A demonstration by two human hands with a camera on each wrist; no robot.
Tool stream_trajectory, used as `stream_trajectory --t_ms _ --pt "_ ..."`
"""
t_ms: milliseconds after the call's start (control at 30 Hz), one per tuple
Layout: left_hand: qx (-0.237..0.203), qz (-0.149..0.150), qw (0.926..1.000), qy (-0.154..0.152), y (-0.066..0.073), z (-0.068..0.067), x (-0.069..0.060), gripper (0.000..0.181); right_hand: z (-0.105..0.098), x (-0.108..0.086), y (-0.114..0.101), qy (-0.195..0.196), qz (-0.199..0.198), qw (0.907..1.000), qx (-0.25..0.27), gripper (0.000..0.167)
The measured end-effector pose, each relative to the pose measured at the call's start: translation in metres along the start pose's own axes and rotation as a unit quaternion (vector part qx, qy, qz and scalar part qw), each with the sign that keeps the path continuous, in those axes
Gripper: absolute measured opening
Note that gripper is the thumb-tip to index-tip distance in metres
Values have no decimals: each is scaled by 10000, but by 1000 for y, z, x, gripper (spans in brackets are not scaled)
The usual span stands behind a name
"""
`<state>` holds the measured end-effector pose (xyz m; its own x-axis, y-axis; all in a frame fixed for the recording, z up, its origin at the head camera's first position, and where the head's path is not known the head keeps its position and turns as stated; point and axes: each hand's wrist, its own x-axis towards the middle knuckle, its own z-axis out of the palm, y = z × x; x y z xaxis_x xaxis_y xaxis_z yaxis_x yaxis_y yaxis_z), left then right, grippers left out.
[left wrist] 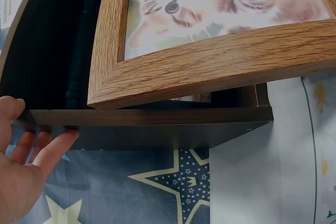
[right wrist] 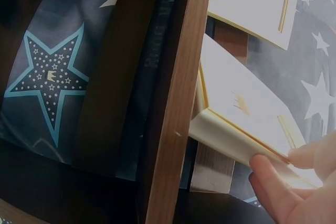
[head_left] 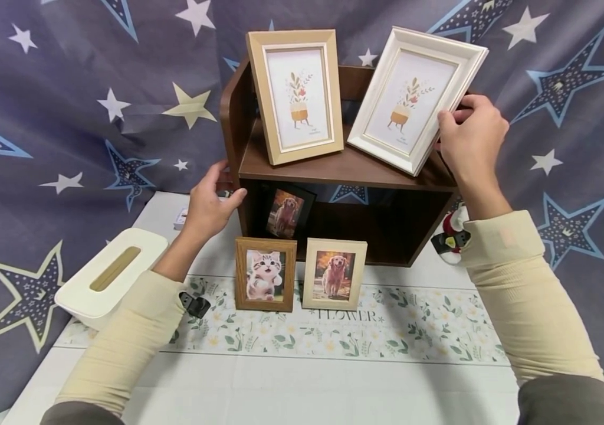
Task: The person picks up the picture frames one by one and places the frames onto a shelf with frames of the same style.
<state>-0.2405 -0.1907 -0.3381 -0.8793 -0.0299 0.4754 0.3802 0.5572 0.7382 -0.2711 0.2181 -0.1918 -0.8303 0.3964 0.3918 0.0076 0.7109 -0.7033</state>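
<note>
Where the bench (head_left: 334, 389) carries the brown shelf (head_left: 307, 172): item positions

On the shelf's upper level, the tan frame (head_left: 298, 97) stands at left. The white frame (head_left: 413, 100) tilts sideways at right; its contact with the shelf is unclear. The right hand (head_left: 474, 133) grasps the white frame's right edge. The left hand (head_left: 210, 200) grasps the shelf's left side panel. On the bench before the shelf, the cat-picture frame (head_left: 265, 274) and dog-picture frame (head_left: 334, 274) sit side by side. The black frame (head_left: 284, 212) occupies the lower level.
</note>
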Motion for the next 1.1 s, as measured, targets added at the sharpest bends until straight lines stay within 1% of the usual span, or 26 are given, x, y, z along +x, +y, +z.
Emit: stream_trajectory --t_ms 67,167,233,467,600,767,933,1100 --pt "2 -5 10000 -3 0 0 0 61 -1 -2 1 -68 -6 9999 -122 54" --pt "-11 8 10000 10 0 0 0 61 -2 -8 4 -101 -108 9990 -412 57" --pt "-14 20 10000 19 -1 0 0 60 -3 -12 7 -138 -158 9989 -418 57" --pt "-37 37 10000 24 -1 0 1 59 -6 -26 15 -213 -345 9992 70 54" --pt "-27 30 10000 15 -1 1 0 60 -6 -36 23 -141 -499 9985 169 50" --pt "7 21 10000 9 -2 2 0 60 -6 -49 31 -149 -522 9973 489 46" --pt "29 0 10000 17 -2 1 1 60 -6 -61 38 -226 -584 9949 787 43" --pt "11 12 10000 0 -2 1 1 60 -5 -72 46 -387 -731 9928 868 42"
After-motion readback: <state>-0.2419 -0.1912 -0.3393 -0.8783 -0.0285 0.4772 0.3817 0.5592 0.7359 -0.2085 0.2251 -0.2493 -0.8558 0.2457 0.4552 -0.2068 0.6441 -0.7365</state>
